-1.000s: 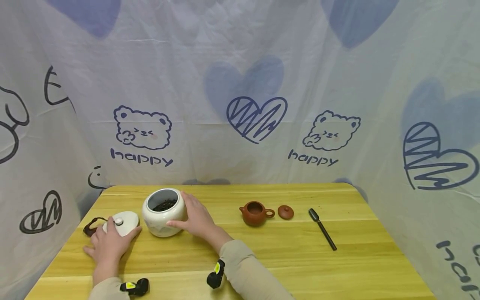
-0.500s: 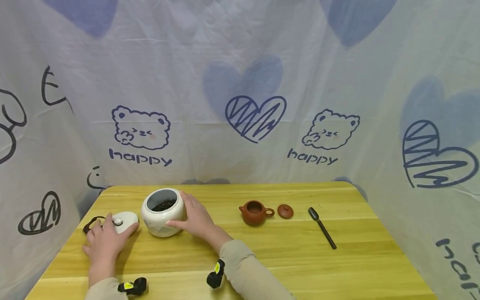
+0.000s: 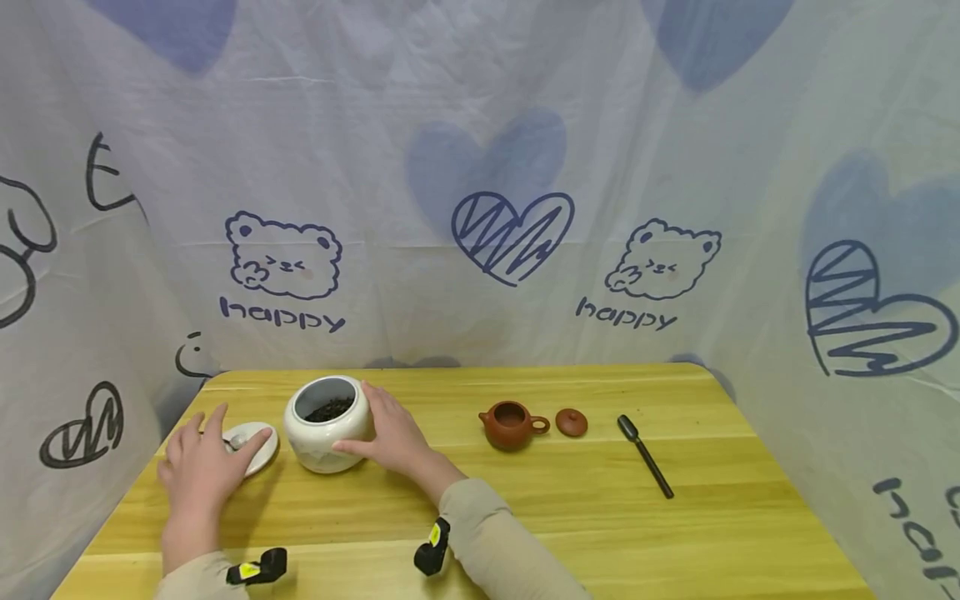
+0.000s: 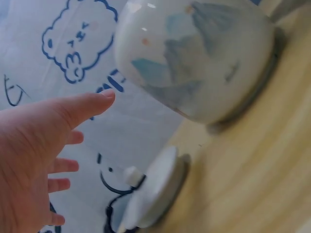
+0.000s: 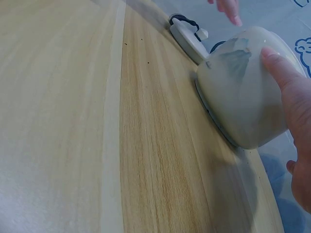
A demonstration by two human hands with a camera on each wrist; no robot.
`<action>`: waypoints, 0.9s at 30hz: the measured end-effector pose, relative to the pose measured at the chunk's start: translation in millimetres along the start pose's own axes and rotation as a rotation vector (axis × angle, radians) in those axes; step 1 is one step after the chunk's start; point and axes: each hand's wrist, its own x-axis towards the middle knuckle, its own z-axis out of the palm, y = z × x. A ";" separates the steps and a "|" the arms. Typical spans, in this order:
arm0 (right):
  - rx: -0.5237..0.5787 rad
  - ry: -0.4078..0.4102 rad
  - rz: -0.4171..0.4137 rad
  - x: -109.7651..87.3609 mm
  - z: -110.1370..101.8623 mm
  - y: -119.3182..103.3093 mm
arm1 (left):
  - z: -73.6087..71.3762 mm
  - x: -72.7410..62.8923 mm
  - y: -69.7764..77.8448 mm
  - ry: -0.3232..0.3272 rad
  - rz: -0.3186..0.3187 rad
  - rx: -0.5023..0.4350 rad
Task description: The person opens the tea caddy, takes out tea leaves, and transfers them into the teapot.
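Note:
A white ceramic jar (image 3: 318,443) stands upright on the left of the table, with dark loose tea leaves (image 3: 330,411) inside. My right hand (image 3: 396,437) grips its right side, thumb in front and fingers around the back. Left of the jar lies the round white jar lid (image 3: 262,455), knob up, with a dark cord at the knob. My left hand (image 3: 198,471) hovers over the lid's left part, fingers spread and holding nothing. The left wrist view shows the left hand (image 4: 29,150) apart from both lid (image 4: 158,187) and jar (image 4: 204,58).
Right of the jar stands a small reddish-brown teapot (image 3: 508,429), uncovered, its spout pointing left. Beside it lies the matching teapot lid (image 3: 572,422). A dark tea scoop (image 3: 647,458) lies farther right on the wooden table (image 3: 570,525). A printed cloth (image 3: 405,292) hangs behind.
My left hand has let go of the jar lid, lifting and shifting a little left as its fingers spread. The right hand and the jar stay in place.

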 end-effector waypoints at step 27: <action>-0.098 0.011 0.005 0.3 -1.7 -0.8 | -43.1 -8.6 31.4 0.112 0.443 -0.035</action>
